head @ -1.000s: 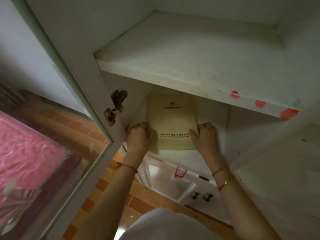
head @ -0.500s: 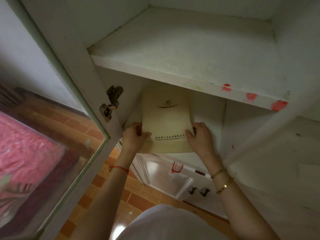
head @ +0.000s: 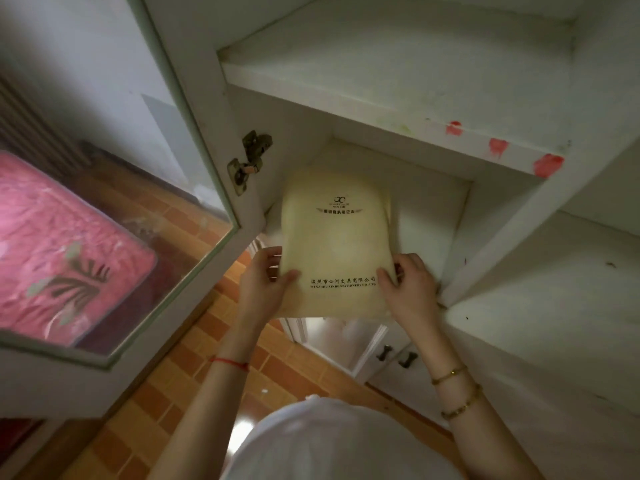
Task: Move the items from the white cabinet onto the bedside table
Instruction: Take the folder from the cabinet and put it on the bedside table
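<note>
Both hands grip one item, a yellowish notebook (head: 337, 247) with printed text on its cover: left hand (head: 266, 282) closed on the lower left edge, thumb on the cover; right hand (head: 408, 289) closed on the lower right edge, thumb on top, fingers underneath. Change from a second ago: the notebook lay flat well inside the lower shelf (head: 433, 216) of the white cabinet (head: 398, 109) with the hands just arriving at its near corners; now it is lifted and drawn toward the person, its near edge past the shelf front and hanging over the floor (head: 194, 386), its far end apparently inside the compartment. Cover bows a little, so it looks thin and floppy; two-hand hold makes sense. Upper shelf looks bare. Glass door (head: 114, 237) stands open on the left, hinge (head: 249, 161) just beside the notebook. Judgement: extraction nearly done, carry to the bedside counter comes next; that counter is not in view. Risk: snagging the door edge on the way out.
</note>
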Demonstrator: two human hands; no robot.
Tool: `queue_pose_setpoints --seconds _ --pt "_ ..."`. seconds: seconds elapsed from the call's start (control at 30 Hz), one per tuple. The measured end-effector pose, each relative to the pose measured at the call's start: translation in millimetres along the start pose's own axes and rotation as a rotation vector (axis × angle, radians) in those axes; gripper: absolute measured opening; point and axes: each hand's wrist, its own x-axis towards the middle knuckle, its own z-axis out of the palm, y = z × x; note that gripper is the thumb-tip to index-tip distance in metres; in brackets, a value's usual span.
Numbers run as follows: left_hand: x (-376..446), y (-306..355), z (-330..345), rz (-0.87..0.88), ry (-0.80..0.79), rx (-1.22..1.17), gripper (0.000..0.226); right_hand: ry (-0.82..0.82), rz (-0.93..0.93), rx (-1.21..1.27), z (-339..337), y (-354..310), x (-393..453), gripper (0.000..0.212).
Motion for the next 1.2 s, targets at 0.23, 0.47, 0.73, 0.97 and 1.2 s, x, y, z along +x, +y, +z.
queue_pose_setpoints --seconds 0.23,0.47,0.73,0.97,1.2 --pt "-75.8 -21.0 -14.6 -0.063 0.088 -0.076 0.034 -0.081 -0.056 0.096 -6.9 0.5 -48.4 0.016" --pt "-156.4 -38.9 -26.9 -0.188 0.176 -0.145 0.035 -0.253 -0.09 0.175 -8.8 1.0 -100.7 0.018" --pt "-240.2 -61.8 -47.7 -0.339 0.268 -0.273 0.035 -0.403 -0.101 0.272 0.6 -15.5 -157.3 0.013" --pt "-329.5 -89.4 -91.3 -0.388 0.366 -0.326 0.039 -0.568 -0.095 0.372 19.0 -43.8 -235.2 0.025" --pt "-452.1 -116.3 -139.1 -0.419 0.471 -0.338 0.052 -0.745 -0.199 0.37 26.7 -75.9 -340.1 0.032"
